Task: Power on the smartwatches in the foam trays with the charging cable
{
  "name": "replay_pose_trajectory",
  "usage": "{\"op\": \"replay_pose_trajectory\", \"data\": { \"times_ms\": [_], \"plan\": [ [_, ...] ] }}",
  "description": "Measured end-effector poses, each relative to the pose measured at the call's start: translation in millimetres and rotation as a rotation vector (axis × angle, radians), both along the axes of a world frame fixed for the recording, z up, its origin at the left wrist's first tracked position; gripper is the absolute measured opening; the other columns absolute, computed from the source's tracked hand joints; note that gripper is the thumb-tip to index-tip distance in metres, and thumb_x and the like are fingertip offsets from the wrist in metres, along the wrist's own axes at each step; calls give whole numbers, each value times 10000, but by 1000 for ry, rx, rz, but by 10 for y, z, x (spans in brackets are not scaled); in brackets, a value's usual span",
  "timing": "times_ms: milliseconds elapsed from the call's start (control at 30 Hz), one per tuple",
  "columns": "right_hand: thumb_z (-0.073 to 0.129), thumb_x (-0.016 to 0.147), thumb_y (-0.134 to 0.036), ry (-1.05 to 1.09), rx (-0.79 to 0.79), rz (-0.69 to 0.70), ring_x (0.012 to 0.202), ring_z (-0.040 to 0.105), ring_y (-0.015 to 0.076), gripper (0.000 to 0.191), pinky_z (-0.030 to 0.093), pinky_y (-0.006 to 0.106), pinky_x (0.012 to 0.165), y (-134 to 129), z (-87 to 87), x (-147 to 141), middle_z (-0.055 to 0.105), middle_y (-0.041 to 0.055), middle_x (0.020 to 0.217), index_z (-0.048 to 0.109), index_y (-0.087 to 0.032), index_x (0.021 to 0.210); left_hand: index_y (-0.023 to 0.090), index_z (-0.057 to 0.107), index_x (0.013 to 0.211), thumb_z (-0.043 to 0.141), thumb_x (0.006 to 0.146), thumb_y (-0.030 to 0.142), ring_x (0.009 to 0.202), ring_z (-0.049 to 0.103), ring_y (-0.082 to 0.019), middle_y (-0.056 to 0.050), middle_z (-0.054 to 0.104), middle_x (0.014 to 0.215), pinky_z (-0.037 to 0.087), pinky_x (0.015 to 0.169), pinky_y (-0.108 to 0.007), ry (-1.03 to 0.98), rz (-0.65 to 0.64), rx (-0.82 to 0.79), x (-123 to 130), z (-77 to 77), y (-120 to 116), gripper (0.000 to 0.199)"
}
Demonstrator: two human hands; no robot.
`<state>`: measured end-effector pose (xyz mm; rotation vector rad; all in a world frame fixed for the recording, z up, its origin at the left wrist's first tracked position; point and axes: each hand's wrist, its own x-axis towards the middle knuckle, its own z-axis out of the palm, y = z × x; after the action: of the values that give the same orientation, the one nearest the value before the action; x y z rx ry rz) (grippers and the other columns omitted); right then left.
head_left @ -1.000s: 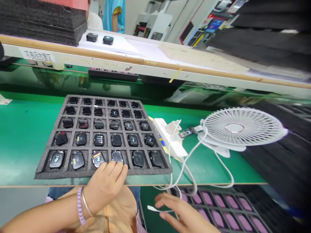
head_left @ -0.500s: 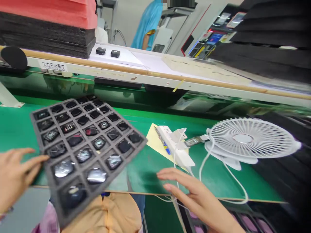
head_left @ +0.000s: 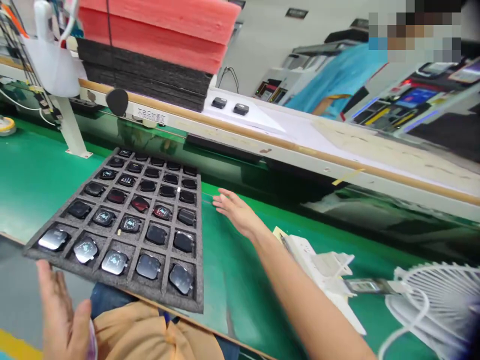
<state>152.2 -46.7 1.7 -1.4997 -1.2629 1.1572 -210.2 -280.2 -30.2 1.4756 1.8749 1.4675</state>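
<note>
A dark grey foam tray [head_left: 198,235] lies on the green table, its compartments holding several square watch bodies [head_left: 114,262], some with lit screens. My left hand [head_left: 62,312] is upright at the tray's near left edge, thumb apart from the fingers, holding nothing. To the right of the tray, a short way off its right edge, my right hand [head_left: 236,210] reaches over the table with fingers stretched out and nothing in them.
A white power strip [head_left: 303,250] and white fan [head_left: 442,295] stand at the right. Above the table, a shelf [head_left: 232,132] bears red foam [head_left: 157,30], black foam and two small black items. A person in blue [head_left: 337,75] is beyond. A white stand [head_left: 71,125] is left.
The tray has turned and now lies squarer along the table. My right hand has moved forward to near its right side; my left hand is at its near left corner. The view has shifted left.
</note>
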Motion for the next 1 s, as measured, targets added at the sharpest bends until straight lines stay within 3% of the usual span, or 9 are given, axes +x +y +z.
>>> {"op": "replay_pose_trajectory", "data": {
  "times_ms": [100, 200, 300, 400, 533, 667, 833, 900, 1000],
  "plan": [
    [572, 930, -562, 59, -22, -66, 873, 693, 188, 336, 582, 378, 823, 667, -109, -365, 681, 59, 969, 556, -263, 1083, 466, -5, 1580, 417, 1005, 322, 1561, -18, -274, 121, -37, 1683, 52, 1287, -564, -216, 63, 0, 232, -54, 68, 727],
    [536, 955, -527, 112, -45, -62, 666, 648, 183, 278, 583, 354, 654, 1038, -102, -675, 638, 20, 755, 498, -252, 969, 500, 90, 1569, 446, 996, 360, 1558, 57, -272, 147, 60, 1677, 109, 1292, -508, -298, 72, 26, 127, -34, 147, 690],
    [636, 906, -406, 164, -70, -88, 565, 582, 167, 226, 550, 312, 566, 1135, -36, -804, 590, -21, 644, 467, -256, 909, 462, 125, 1579, 466, 986, 421, 1553, 90, -273, 128, 101, 1678, 162, 1288, -460, -326, 91, 26, -127, -34, 254, 686],
    [715, 812, -275, 197, -101, -108, 543, 555, 139, 259, 516, 260, 538, 997, 82, -714, 571, -55, 613, 473, -254, 902, 340, 125, 1606, 491, 969, 542, 1557, 78, -272, 44, 88, 1691, 100, 1291, -443, -405, 130, -20, -382, -13, 438, 762],
    [779, 671, -198, 220, -156, -105, 586, 588, 130, 404, 521, 254, 572, 368, 274, -341, 639, -49, 688, 490, -244, 950, 244, 176, 1602, 487, 945, 650, 1562, 111, -243, 11, 136, 1687, 61, 1302, -408, -573, 114, -113, -661, 161, 843, 833],
    [895, 589, -394, 188, -232, -76, 547, 581, 143, 627, 489, 279, 558, -763, 303, 46, 625, -64, 668, 448, -250, 1004, 130, 201, 1580, 406, 1005, 595, 1549, 165, -212, -32, 182, 1677, 68, 1300, -407, -542, -27, -153, -749, 444, 1364, 768],
    [799, 739, -599, 151, -304, -199, 578, 599, 167, 608, 458, 293, 589, -2147, 59, 179, 607, -55, 608, 427, -250, 1070, 75, 205, 1565, 369, 1019, 562, 1556, 109, -205, -38, 175, 1668, -11, 1286, -419, -524, -283, -309, -465, 644, 1975, 749],
    [744, 781, -646, 147, -313, -254, 574, 593, 168, 594, 446, 288, 582, -2479, -37, 177, 609, -52, 586, 413, -253, 1079, 91, 241, 1558, 370, 1022, 543, 1553, 134, -206, -32, 197, 1662, 18, 1288, -428, -482, -388, -333, -302, 631, 2178, 714],
    [708, 796, -688, 122, -311, -328, 576, 604, 173, 599, 454, 289, 581, -2737, -121, 172, 640, -35, 603, 392, -253, 1060, 123, 279, 1553, 378, 1016, 549, 1547, 170, -208, -19, 220, 1659, 41, 1291, -424, -366, -507, -347, -116, 570, 2384, 692]
  ]
}}
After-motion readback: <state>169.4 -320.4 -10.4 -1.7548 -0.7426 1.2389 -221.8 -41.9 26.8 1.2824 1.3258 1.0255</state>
